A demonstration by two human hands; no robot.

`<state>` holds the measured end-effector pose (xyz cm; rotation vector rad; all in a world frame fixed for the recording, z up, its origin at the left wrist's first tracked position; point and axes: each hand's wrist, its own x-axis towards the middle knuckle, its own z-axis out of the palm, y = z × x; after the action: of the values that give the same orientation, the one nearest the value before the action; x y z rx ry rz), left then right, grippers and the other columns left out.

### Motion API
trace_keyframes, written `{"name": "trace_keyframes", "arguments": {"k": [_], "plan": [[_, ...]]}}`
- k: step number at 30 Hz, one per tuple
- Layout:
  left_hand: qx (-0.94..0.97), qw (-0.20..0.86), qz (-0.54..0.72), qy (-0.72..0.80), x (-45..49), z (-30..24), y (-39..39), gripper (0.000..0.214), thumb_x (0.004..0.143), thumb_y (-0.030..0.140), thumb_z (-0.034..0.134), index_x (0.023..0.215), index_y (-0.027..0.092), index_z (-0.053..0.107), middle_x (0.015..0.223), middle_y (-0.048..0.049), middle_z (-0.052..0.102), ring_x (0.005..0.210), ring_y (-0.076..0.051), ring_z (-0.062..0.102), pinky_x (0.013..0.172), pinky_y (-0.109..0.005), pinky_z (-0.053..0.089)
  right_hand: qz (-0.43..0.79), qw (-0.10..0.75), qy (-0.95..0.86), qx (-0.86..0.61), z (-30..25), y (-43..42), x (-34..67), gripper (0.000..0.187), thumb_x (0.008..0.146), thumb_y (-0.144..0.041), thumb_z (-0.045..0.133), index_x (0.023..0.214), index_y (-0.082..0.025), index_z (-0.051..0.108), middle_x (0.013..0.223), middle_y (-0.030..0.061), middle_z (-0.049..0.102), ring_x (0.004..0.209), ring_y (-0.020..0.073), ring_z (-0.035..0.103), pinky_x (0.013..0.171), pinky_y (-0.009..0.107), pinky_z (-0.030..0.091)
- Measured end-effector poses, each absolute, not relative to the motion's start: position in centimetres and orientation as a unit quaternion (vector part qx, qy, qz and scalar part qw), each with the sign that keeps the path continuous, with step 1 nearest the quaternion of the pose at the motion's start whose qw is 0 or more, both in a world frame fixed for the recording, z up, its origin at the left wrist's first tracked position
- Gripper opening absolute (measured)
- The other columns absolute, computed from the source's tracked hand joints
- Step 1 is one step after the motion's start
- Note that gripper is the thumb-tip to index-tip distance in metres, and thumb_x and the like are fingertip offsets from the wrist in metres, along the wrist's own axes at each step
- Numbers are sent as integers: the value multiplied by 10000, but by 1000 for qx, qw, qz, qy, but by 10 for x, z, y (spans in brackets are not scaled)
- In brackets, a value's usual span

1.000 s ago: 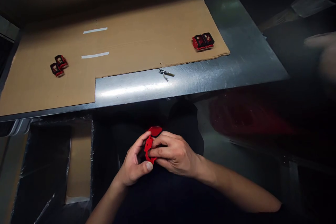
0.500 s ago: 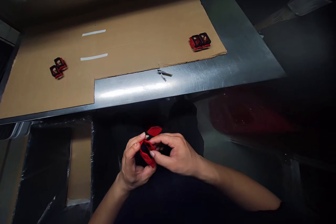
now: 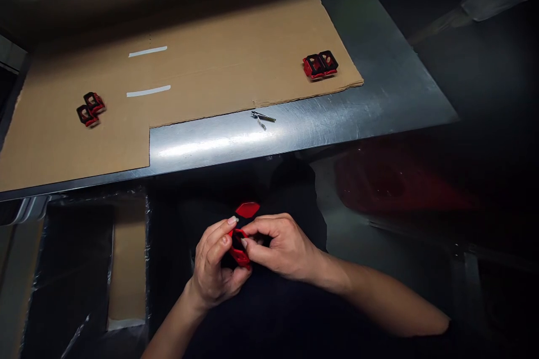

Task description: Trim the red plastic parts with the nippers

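Observation:
Low in the middle of the head view, both hands grip one small red and black plastic frame [image 3: 241, 256]. My left hand [image 3: 215, 263] wraps it from the left, thumb below and fingertips at its upper edge. From the right, my right hand [image 3: 280, 245] pinches its rim between thumb and forefinger. Just beyond the fingertips shows a flat red angular piece [image 3: 247, 210]; whether it is joined to the frame I cannot tell. The palms hide part of the frame.
A metal table [image 3: 286, 129] lies ahead, partly covered by a cardboard sheet [image 3: 219, 67]. Red-black frames sit at its left [image 3: 90, 109] and right [image 3: 320, 65]. A nail clipper [image 3: 263, 118] rests near the edge. Black plastic-lined box [image 3: 71, 269] at lower left; blurred red shape [image 3: 391, 182] at right.
The frame in my hands has turned, so its opening now faces up more. The fingers have shifted slightly around it. Objects on the table stay in place while the view moves a little.

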<state>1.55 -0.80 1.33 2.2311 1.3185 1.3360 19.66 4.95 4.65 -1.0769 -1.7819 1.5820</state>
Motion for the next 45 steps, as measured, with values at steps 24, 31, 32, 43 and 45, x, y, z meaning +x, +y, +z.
{"name": "trace_keyframes", "arguments": {"k": [24,31,32,43,45], "plan": [[762,150,439,452,13,12,-15,912,722,98,783,1515,173,339,1343,-198,629,1181,-309,678,880,-470,649,649,194,-643,-358,49,58,209,210,898,-229,606,899,-197,814,715,-1,748,582,118,621,537,207,432],[769,148,434,445,13,13,-14,923,718,93,788,1520,155,337,1340,-199,628,1191,-306,668,890,-465,643,668,158,-625,-371,51,60,209,225,850,-194,609,932,-170,817,664,-14,698,556,91,542,517,193,367],[773,143,434,441,13,13,-13,924,716,91,789,1520,146,337,1340,-202,626,1195,-306,664,898,-465,638,669,160,-620,-377,52,60,208,217,836,-189,620,920,-165,818,657,-15,690,560,89,540,520,189,368],[762,162,433,454,13,12,-17,918,720,97,788,1522,158,346,1344,-202,631,1186,-315,677,899,-451,643,683,137,-620,-360,50,60,212,224,869,-211,584,884,-163,802,582,-38,575,505,69,411,489,202,311],[758,170,433,457,12,12,-17,914,723,104,784,1524,164,346,1351,-199,628,1180,-312,681,896,-445,645,685,131,-623,-354,51,61,213,240,883,-226,569,891,-157,798,582,-33,574,497,71,392,490,209,312]]}}
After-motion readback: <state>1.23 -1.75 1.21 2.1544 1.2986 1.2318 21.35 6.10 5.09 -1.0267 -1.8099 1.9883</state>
